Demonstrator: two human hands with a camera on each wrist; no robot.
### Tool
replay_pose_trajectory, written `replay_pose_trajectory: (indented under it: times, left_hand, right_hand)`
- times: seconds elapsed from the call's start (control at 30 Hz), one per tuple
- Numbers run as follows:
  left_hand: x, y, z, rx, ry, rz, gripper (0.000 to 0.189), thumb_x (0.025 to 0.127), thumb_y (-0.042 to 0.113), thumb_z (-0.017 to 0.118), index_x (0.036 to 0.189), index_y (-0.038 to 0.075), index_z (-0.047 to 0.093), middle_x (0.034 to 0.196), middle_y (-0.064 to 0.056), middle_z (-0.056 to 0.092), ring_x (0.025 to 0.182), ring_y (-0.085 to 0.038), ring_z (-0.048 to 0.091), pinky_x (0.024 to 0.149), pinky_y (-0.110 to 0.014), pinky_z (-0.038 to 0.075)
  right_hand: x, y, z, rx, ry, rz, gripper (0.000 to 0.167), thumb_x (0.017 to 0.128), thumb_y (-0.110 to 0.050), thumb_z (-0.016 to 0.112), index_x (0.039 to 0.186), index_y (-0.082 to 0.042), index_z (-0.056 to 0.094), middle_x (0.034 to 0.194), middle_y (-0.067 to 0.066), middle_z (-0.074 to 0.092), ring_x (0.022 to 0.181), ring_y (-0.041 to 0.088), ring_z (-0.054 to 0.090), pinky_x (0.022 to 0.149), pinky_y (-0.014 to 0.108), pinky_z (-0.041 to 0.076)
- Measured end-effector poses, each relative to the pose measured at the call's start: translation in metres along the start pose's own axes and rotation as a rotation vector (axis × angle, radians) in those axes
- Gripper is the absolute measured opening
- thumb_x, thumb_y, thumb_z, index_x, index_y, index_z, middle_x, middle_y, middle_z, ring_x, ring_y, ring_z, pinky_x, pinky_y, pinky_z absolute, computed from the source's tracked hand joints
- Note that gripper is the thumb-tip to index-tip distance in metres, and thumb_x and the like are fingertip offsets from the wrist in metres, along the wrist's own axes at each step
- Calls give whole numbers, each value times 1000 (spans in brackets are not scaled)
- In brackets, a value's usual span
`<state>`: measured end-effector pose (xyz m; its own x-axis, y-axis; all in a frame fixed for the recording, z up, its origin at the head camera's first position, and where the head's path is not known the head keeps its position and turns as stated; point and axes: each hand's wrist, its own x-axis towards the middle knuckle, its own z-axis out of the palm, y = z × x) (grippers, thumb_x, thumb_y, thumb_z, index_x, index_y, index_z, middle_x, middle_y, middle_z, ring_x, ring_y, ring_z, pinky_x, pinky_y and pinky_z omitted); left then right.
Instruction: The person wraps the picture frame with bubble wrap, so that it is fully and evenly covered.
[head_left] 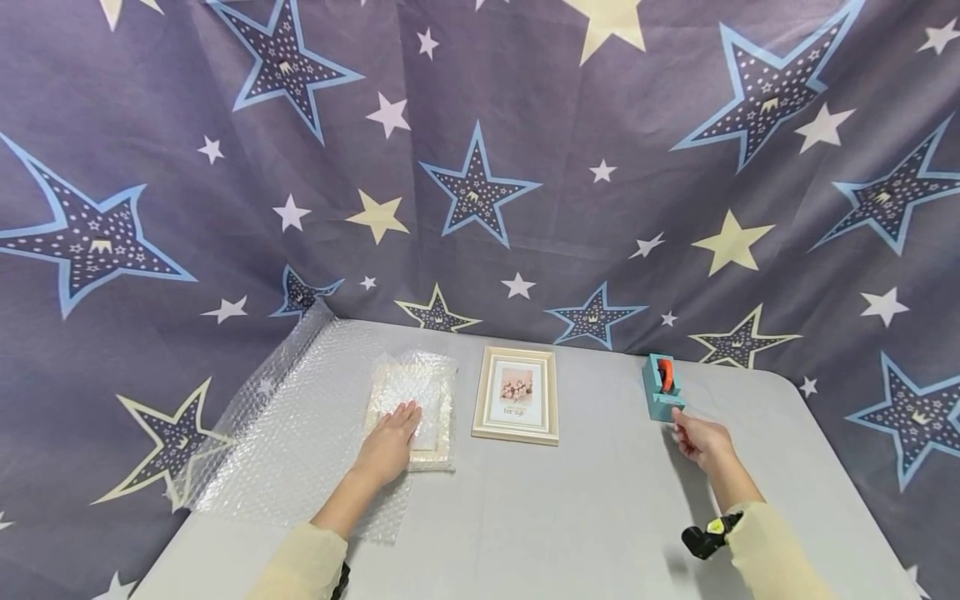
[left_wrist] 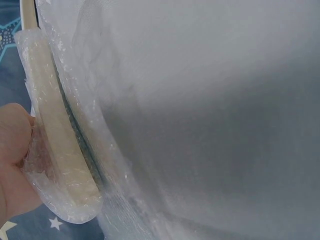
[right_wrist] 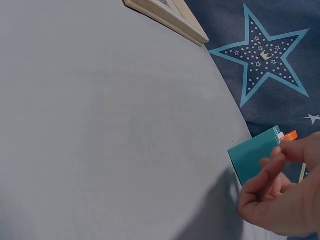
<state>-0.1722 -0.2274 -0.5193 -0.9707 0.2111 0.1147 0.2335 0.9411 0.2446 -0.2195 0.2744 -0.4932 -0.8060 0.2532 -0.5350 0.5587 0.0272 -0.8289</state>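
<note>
My left hand (head_left: 390, 443) lies with fairly straight fingers on a picture frame wrapped in bubble wrap (head_left: 442, 400), at the left of the table. From the side, the left wrist view shows the wrapped frame's pale edge (left_wrist: 60, 120) under the plastic. Over on the right, my right hand (head_left: 699, 437) is at the front end of a teal tape dispenser (head_left: 662, 407) holding an orange-red tape core (head_left: 666, 375). Thumb and index finger (right_wrist: 272, 167) pinch together at the dispenser's cutting end, on the tape's end; the clear tape itself is hard to make out.
A loose sheet of bubble wrap (head_left: 300, 433) spreads from the wrapped frame over the table's left side and rises against the star-patterned curtain (head_left: 525, 100). An unwrapped cream picture frame (head_left: 551, 400) lies mid-table (head_left: 570, 517). A black camera (head_left: 705, 540) is strapped to the right wrist.
</note>
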Motion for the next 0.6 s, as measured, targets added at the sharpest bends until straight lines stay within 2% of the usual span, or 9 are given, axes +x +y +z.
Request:
replay_pose_trajectory:
  times: [0.07, 0.2, 0.3, 0.37, 0.47, 0.6]
  left_hand:
    - [0, 0, 0, -5, 4, 1, 45, 95, 10, 52, 138, -3, 48, 146, -20, 46, 139, -36, 42, 116, -54, 33]
    - [0, 0, -1, -16, 2, -1, 45, 95, 9, 52, 138, -3, 48, 146, -20, 46, 139, -36, 41, 116, -54, 32]
    - [0, 0, -1, -21, 2, -3, 45, 95, 9, 52, 138, -3, 48, 146, -20, 46, 139, -36, 41, 117, -54, 32]
    - [0, 0, 0, -21, 0, -3, 45, 95, 9, 51, 138, -3, 48, 147, -20, 46, 139, -36, 41, 117, -54, 32]
    - [0, 0, 0, -23, -10, -7, 45, 95, 10, 51, 139, -2, 47, 148, -19, 45, 140, -35, 40, 118, -54, 31]
    - [0, 0, -1, -27, -11, -13, 45, 95, 10, 50, 139, -2, 47, 148, -19, 44, 140, -35, 40, 118, -54, 30]
  right_hand:
    - [1, 1, 0, 4, 19, -10, 28, 95, -27, 58, 72, -11, 62, 58, -8, 55, 55, 3, 48, 53, 18, 46]
    - [0, 0, 4, 61, 86, -53, 24, 92, -22, 61, 69, -20, 65, 57, -11, 56, 54, 3, 48, 52, 18, 45]
    - [1, -1, 7, 117, 129, -89, 31, 92, -17, 61, 62, -29, 63, 56, -14, 56, 54, 0, 48, 51, 16, 45]
    - [3, 0, 9, 147, 148, -93, 32, 92, -17, 61, 62, -30, 62, 57, -15, 56, 55, 0, 49, 52, 16, 46]
    - [5, 3, 9, 200, 130, -86, 34, 93, -18, 61, 61, -31, 62, 58, -15, 56, 57, -1, 49, 54, 16, 47]
    - [6, 3, 7, 285, -1, -61, 37, 97, -19, 54, 65, -33, 65, 60, -15, 54, 58, -2, 46, 55, 14, 44]
